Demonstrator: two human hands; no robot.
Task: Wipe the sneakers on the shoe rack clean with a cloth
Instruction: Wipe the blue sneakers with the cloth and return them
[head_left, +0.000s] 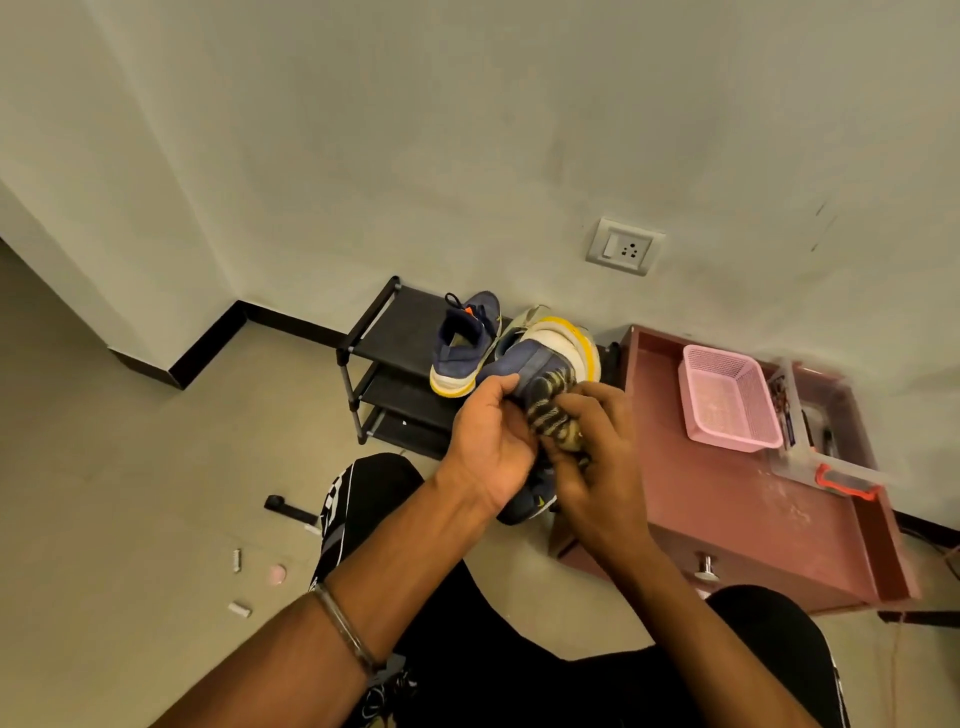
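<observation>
Though the wall (467, 130) and the tiled floor (130, 467) fill most of the view, the work sits low at centre, at about six o'clock from the wall socket (626, 247). The black shoe rack (384, 332) stands against the wall, with a reddish-brown drawer unit (727, 509) just beside it at three o'clock, carrying a pink basket (727, 397). One navy sneaker (462, 345) rests on the rack's top shelf, heel toward the person. Its mate, the held sneaker (540, 358), is lifted off the rack, sole turned up and away, its white and yellow sole at twelve o'clock from the hands.

The left hand (491, 441) is closed around the shoe's upper, thumb over the navy fabric. The right hand (597, 452) is bunched around a striped cloth (550, 410), pressing it against the upper.

The sneaker looks light, with a soft mesh upper that would give under pressure and a firmer sole; gripping near the heel or midsole should steady it best. The cloth is limp and will bunch. Small bits of litter (239, 608) lie on the floor at eight o'clock from the hands.
</observation>
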